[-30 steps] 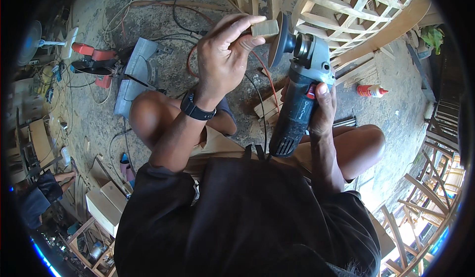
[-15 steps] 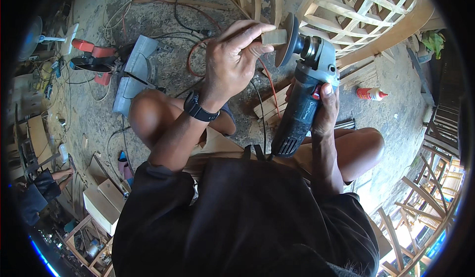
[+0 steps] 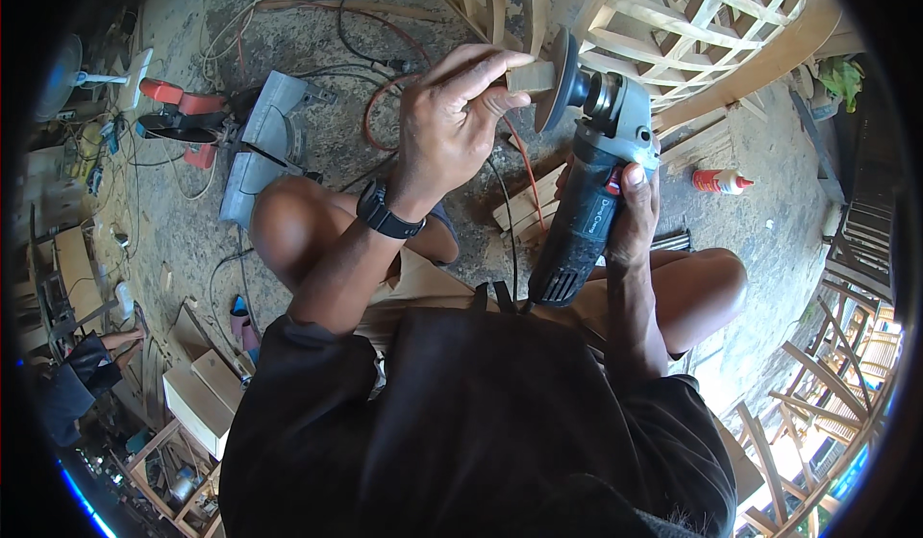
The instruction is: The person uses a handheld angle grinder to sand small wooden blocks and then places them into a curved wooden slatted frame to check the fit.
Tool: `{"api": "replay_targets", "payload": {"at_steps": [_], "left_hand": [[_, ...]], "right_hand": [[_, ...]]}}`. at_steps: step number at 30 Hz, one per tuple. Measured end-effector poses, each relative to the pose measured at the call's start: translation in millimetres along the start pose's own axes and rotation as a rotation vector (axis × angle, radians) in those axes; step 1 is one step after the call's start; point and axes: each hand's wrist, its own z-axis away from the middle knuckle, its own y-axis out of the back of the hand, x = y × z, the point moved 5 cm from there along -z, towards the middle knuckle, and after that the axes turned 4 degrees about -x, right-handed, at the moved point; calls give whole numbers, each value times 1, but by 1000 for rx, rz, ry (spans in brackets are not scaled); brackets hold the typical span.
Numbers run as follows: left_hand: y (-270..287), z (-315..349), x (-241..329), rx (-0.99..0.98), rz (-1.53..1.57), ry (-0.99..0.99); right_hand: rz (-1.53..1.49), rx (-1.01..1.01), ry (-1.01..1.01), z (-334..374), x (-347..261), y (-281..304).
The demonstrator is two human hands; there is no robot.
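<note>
My left hand (image 3: 454, 113), with a black watch (image 3: 386, 213) at its wrist, pinches a small wooden block (image 3: 531, 77) between thumb and fingers. The block's right end meets the face of a round sanding disc (image 3: 558, 81). That disc is fitted to an angle grinder (image 3: 586, 211) with a dark body and a grey metal head. Wrapped around the grinder's body is my right hand (image 3: 633, 213), its thumb beside the red switch; most of its fingers are hidden behind the tool. The grinder stands tilted, head up, above my lap.
A miter saw (image 3: 260, 149) rests on the floor to the left. Cables and a red cord cross the concrete ahead. A curved wooden lattice frame (image 3: 673, 28) stands at the far right, near a glue bottle (image 3: 721, 182) and wooden boards (image 3: 529, 201). Another person (image 3: 82, 375) is at the left edge.
The block and my left fingers have shifted very slightly left along with the disc. My grip on both things is unchanged.
</note>
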Motion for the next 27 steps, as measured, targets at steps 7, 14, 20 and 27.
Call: {"api": "replay_targets", "payload": {"at_steps": [7,14,20,27], "left_hand": [[-2,2,0,-12,54,35],[-6,-6,-18,74,711,277],[-9,-58,-10,68,1134,217],[-42,-135,59,-37,804,57]], "right_hand": [[38,58,36,2,6,13],[-116,132,41,7,-26,24],[-420,217,234,7,-78,51],[-519,287,295,11,-91,81]]}}
